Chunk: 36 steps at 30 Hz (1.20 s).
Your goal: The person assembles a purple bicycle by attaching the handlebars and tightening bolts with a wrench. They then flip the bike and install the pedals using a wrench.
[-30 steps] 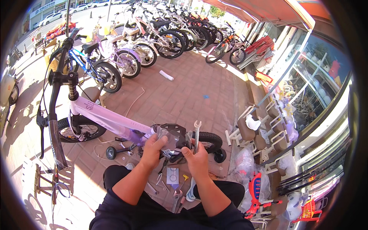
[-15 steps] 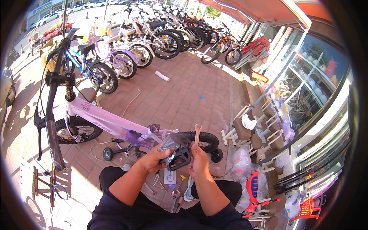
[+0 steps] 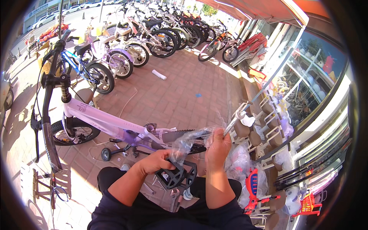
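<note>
My left hand (image 3: 154, 163) is closed on a pair of black bicycle pedals (image 3: 167, 179) with open cage frames. A clear plastic bag (image 3: 187, 143) stretches from above the pedals across to my right hand (image 3: 217, 151). That hand is closed around an open-end wrench (image 3: 232, 125), its jaw pointing up and to the right, and also pinches the bag's end. Just beyond my hands stands a pink and lilac bicycle (image 3: 105, 122) with its handlebar (image 3: 46, 103) at the left. Part of its rear wheel is hidden behind the bag and my hands.
On the brick paving near my knees lie tools, among them an adjustable wrench (image 3: 174, 197). A training wheel (image 3: 106, 154) is beside the bicycle. Brown-seated child seats (image 3: 255, 140) and a red-and-blue toy (image 3: 252, 188) line the right. Parked bicycles (image 3: 161, 42) fill the back.
My right hand has moved right and away from the pedals, pulling the bag out long with the wrench still in its grip. My left hand has lowered slightly with the pedals, which show more plainly.
</note>
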Tool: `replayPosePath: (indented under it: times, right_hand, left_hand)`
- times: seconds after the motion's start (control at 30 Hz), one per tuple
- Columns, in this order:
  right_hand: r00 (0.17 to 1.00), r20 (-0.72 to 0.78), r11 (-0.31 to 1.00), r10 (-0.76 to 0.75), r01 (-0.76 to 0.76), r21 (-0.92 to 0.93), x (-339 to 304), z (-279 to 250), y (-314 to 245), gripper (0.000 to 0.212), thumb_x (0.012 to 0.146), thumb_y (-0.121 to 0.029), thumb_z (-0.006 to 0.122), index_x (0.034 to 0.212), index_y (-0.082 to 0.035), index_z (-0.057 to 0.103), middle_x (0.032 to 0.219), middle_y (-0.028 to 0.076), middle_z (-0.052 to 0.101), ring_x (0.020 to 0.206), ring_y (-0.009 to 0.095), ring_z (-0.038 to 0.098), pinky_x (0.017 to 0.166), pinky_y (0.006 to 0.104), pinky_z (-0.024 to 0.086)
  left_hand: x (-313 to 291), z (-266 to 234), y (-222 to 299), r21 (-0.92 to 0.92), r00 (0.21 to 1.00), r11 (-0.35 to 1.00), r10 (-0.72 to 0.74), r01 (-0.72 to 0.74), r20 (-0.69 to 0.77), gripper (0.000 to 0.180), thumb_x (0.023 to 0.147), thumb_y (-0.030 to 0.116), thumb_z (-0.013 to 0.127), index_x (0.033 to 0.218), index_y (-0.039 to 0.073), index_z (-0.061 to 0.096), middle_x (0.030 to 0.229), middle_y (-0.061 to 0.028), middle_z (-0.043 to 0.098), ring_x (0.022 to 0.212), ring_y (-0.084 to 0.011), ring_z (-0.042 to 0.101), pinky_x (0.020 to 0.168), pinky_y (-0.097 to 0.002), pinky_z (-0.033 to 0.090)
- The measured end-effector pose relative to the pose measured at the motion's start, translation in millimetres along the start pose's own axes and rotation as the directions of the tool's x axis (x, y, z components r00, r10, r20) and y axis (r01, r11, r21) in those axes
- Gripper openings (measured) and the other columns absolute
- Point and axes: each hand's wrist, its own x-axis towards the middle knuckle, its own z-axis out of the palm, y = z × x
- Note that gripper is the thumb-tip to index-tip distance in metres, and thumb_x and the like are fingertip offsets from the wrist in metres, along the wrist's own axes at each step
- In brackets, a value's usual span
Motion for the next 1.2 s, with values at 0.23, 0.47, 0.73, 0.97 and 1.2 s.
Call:
replayPosePath:
  times: [0.23, 0.47, 0.73, 0.97, 1.2]
  right_hand:
    - [0.813, 0.167, 0.271, 0.558, 0.012, -0.963, 6, -80, -61, 0.054, 0.085, -0.041, 0.081, 0.110, 0.004, 0.066, 0.083, -0.001, 0.065, 0.069, 0.009, 0.056, 0.062, 0.0266, 0.046]
    - [0.729, 0.411, 0.756, 0.548, -0.221, -0.616, -62, -51, 21, 0.077, 0.071, -0.048, 0.090, 0.119, 0.007, 0.065, 0.097, 0.004, 0.067, 0.089, 0.010, 0.060, 0.079, 0.0254, 0.049]
    - [0.635, 0.216, 0.670, 0.742, -0.690, -0.273, -81, -65, 57, 0.032, 0.087, -0.023, 0.073, 0.107, 0.002, 0.066, 0.094, 0.004, 0.066, 0.081, 0.010, 0.062, 0.072, 0.0258, 0.051]
    - [0.704, 0.038, 0.700, 0.710, -0.698, -0.148, -77, -42, 55, 0.017, 0.091, -0.020, 0.069, 0.092, -0.005, 0.062, 0.075, 0.002, 0.063, 0.052, 0.008, 0.053, 0.043, 0.0229, 0.037]
    - [0.473, -0.268, 0.473, 0.839, -0.878, -0.069, -128, -53, 90, 0.021, 0.095, -0.027, 0.064, 0.084, -0.012, 0.054, 0.059, -0.003, 0.044, 0.041, 0.010, 0.037, 0.038, 0.0259, 0.027]
  left_hand:
    - [-15, -23, 14, 0.217, 0.917, 0.971, 0.174, -0.099, -0.359, 0.050, 0.075, -0.005, 0.062, 0.125, -0.006, 0.063, 0.115, -0.0098, 0.070, 0.102, -0.0157, 0.066, 0.089, -0.0284, 0.052]
    - [-10, -16, 5, 0.540, 0.923, 0.841, 0.190, 0.023, -0.334, 0.054, 0.072, -0.006, 0.071, 0.125, -0.004, 0.061, 0.101, -0.0073, 0.070, 0.094, -0.0135, 0.066, 0.085, -0.0271, 0.052]
    - [-20, -8, 18, -0.091, 0.962, 0.990, 0.077, -0.104, -0.262, 0.078, 0.072, -0.004, 0.076, 0.143, -0.003, 0.043, 0.121, -0.0161, 0.067, 0.105, -0.0188, 0.065, 0.092, -0.0312, 0.052]
    - [-6, 9, -3, 0.143, 0.855, 0.979, 0.195, -0.144, -0.481, 0.063, 0.082, 0.005, 0.073, 0.138, -0.006, 0.048, 0.120, -0.0142, 0.070, 0.105, -0.0180, 0.066, 0.089, -0.0300, 0.052]
    - [-5, 33, -66, 0.185, 0.504, 0.953, 0.041, 0.240, -0.863, 0.052, 0.079, 0.007, 0.079, 0.124, -0.006, 0.058, 0.104, -0.0118, 0.073, 0.092, -0.0167, 0.068, 0.081, -0.0290, 0.054]
